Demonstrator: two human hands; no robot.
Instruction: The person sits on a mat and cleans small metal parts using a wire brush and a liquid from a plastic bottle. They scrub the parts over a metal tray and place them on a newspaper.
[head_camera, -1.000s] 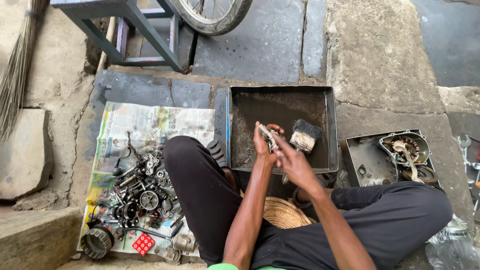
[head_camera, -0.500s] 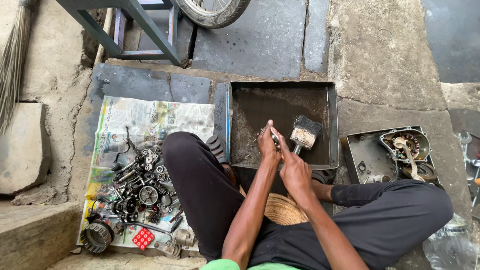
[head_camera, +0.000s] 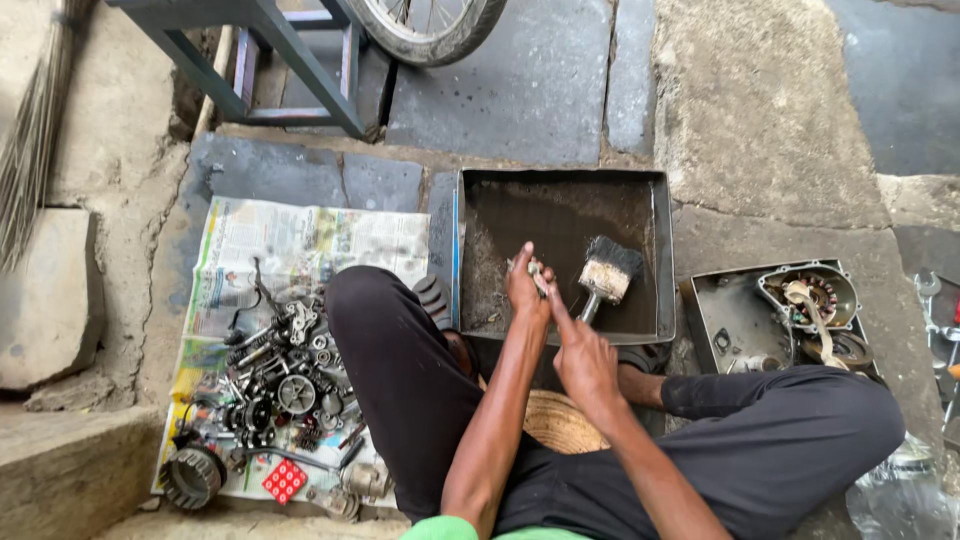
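I sit cross-legged on a stone floor in front of a square metal tray (head_camera: 662, 250) that holds dark dirty liquid. My left hand (head_camera: 526, 288) grips a small metal part (head_camera: 539, 274) over the tray's near side. My right hand (head_camera: 583, 358) holds the handle of a paintbrush (head_camera: 604, 272), whose pale bristles point away from me, just right of the part. The two hands are close together, almost touching.
A newspaper (head_camera: 300, 240) on my left carries several greasy engine parts, gears (head_camera: 296, 393) and a red reflector (head_camera: 284, 480). A second tray (head_camera: 735, 320) on the right holds an engine cover with a stator. A wheel (head_camera: 430, 28) and a blue metal frame (head_camera: 255, 50) stand ahead. A woven mat (head_camera: 558, 420) lies under my legs.
Both hands have stayed over the tray. The brush has shifted slightly against the part, and my right hand has slid back along the handle toward me.
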